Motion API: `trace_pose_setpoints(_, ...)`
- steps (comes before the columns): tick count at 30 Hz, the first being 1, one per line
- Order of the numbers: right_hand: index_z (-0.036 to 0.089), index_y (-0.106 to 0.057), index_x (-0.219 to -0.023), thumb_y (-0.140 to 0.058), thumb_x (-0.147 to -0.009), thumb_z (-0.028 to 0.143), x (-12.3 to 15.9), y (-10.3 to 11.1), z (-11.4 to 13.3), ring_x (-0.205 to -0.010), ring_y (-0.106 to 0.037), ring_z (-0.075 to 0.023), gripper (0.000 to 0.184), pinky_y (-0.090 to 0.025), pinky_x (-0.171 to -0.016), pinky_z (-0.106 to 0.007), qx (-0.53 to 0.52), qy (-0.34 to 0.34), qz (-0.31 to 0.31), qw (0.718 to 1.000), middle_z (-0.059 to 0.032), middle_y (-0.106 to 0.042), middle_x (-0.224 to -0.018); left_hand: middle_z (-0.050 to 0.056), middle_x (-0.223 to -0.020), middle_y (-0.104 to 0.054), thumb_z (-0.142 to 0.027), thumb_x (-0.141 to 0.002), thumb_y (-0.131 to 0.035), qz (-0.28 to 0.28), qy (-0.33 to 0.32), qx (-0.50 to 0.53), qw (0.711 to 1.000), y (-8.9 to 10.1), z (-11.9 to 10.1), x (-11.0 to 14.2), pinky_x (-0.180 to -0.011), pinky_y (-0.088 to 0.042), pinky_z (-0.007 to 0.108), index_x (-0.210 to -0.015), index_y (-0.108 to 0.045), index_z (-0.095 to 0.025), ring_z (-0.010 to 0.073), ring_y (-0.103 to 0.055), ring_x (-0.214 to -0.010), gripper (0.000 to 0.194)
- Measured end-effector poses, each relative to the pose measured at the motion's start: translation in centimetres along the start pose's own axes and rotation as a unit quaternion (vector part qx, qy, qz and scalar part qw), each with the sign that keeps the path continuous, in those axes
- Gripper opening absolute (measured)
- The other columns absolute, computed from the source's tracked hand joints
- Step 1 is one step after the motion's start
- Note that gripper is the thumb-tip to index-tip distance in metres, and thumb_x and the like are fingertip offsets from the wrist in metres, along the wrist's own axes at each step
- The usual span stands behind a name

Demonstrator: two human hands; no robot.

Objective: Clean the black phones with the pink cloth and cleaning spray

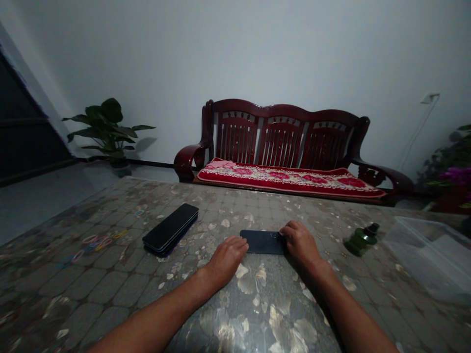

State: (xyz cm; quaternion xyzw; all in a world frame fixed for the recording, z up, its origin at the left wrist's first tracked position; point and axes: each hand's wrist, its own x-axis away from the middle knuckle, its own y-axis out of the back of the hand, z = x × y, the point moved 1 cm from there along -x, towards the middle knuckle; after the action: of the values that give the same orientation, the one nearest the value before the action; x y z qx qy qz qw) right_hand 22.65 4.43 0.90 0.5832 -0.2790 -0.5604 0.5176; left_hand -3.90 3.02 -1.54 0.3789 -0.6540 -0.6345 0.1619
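Observation:
A dark smartphone lies flat and crosswise on the patterned tablecloth, with its back, showing a camera area near the right end, facing up. My left hand is closed at the phone's left end, the fingertips on its edge. At the other end, my right hand is closed on the phone's right edge, with thumb and fingers near the camera area. Parts of the fingers on both hands are hidden from view. To the left of my hands rests a stack of dark phones, lying at a slant.
Small colourful loops are scattered at the left of the table. A green bottle and a clear plastic box stand on the right. Beyond the table are a red wooden bench and a potted plant.

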Motion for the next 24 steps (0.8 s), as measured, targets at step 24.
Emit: trace_pose_setpoints(24, 0.02, -0.076, -0.088, -0.049, -0.083, -0.003, -0.4, -0.98, 0.48, -0.093, -0.055, -0.0209, 0.036, -0.039, -0.081, -0.028, -0.015, 0.032, 0.02, 0.999, -0.0068, -0.067, -0.094, 0.01, -0.115, -0.075, -0.004, -0.095, -0.054, -0.052, -0.028, -0.014, 0.998, -0.19, 0.18, 0.08, -0.106, -0.051, 0.043, -0.105, -0.072, -0.016, 0.0227, -0.07, -0.109, 0.023)
